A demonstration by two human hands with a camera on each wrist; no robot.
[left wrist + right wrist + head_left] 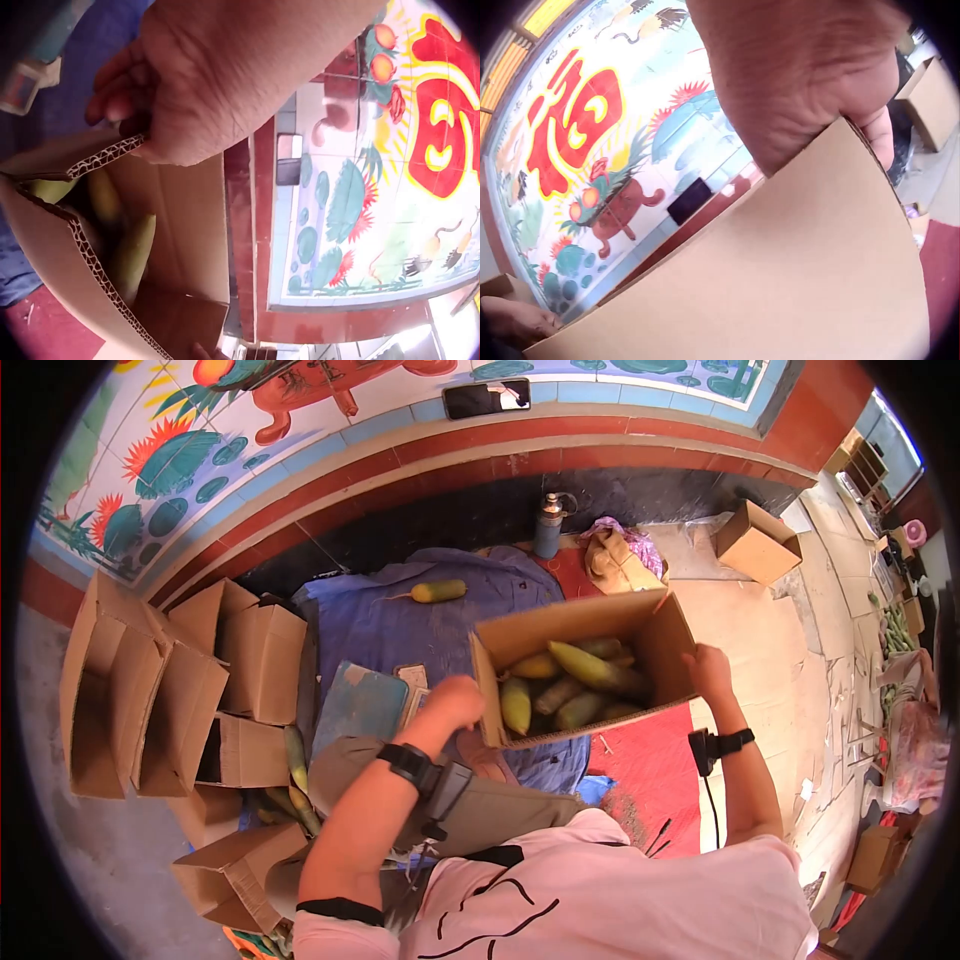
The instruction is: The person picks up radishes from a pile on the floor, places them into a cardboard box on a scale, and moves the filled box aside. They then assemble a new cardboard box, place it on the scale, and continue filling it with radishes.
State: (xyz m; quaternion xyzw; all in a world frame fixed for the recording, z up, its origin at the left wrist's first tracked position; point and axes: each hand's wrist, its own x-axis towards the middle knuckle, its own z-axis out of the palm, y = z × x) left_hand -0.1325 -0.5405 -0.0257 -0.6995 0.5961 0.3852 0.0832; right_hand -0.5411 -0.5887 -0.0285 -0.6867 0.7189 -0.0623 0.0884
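Observation:
An open-topped cardboard box [665, 640] is held up in front of the person, tilted toward the head camera. Several green radishes [595, 668] lie piled inside it. The left hand [455, 703] grips the box's left side at the top edge; in the left wrist view its fingers [124, 82] curl over the cut cardboard rim. On the opposite side, the right hand [711, 672] holds the upper edge, and in the right wrist view the outer cardboard wall fills much of the picture below that hand. The right fingertips are mostly hidden behind the cardboard.
A single radish [438, 592] lies on the blue cloth [480, 575] near the wall. Several cardboard boxes [262, 665] stand at the left, with more radishes [298, 760] beside them. A flask [548, 530] and another box [758, 543] stand at the back. Red sheeting [665, 780] covers floor below.

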